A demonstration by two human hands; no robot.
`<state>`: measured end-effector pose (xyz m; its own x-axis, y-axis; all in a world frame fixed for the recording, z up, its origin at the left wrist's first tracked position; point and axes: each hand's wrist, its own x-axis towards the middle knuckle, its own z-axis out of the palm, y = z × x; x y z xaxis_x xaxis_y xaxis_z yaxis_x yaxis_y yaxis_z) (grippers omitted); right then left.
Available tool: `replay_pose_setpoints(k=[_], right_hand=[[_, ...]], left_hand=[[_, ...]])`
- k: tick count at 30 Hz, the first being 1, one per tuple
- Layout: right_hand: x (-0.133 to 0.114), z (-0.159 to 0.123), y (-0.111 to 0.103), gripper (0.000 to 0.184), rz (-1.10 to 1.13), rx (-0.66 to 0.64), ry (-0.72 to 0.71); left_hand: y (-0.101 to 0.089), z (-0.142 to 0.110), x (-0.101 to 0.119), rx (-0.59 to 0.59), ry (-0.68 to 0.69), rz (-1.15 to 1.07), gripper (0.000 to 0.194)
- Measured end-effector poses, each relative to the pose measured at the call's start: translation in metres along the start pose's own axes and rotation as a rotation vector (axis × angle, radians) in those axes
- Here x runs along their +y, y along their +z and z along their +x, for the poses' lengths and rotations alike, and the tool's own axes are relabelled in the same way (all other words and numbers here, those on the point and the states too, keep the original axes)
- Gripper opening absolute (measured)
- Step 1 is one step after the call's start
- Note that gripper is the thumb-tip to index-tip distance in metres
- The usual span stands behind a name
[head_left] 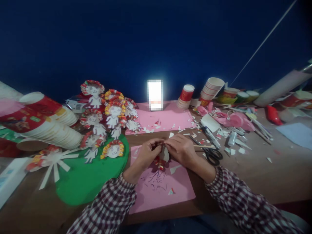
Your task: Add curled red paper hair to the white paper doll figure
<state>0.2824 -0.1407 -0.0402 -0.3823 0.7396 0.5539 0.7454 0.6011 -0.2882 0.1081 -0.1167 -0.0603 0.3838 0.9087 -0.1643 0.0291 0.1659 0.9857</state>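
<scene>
My left hand (149, 153) and my right hand (182, 150) meet over a pink sheet (175, 187), fingertips pinched together. Between them is a small paper-cup cutout (166, 155), pale on one face, with red and yellow curled strips at its lower end. My fingers cover its upper part. A thin wooden stick (201, 146) shows beside my right hand; I cannot tell whether the hand touches it. Black-handled scissors (212, 155) lie just right of that hand. Dark pen marks and a few paper scraps are on the sheet under my hands.
Finished paper dolls (114, 112) with curled red-yellow hair stand at left, some on a green board (80, 187). Stacked paper cups (56, 128) lean at far left, more cups (211, 87) at the back right. A glowing blurred screen (155, 94) stands behind. Pens (210, 136) and scraps litter the right.
</scene>
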Motion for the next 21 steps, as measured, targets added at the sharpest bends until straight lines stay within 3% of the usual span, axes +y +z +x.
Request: replay_pose_setpoints(k=[11,21], right_hand=[[0.001,-0.002,-0.001,0.015,-0.007,0.015,0.0],[-0.001,-0.002,-0.004,0.016,-0.043,-0.031,-0.062]], left_hand=[[-0.001,-0.004,0.008,0.003,0.009,0.125,0.016],[-0.002,-0.001,0.003,0.043,0.091,0.152,0.029]])
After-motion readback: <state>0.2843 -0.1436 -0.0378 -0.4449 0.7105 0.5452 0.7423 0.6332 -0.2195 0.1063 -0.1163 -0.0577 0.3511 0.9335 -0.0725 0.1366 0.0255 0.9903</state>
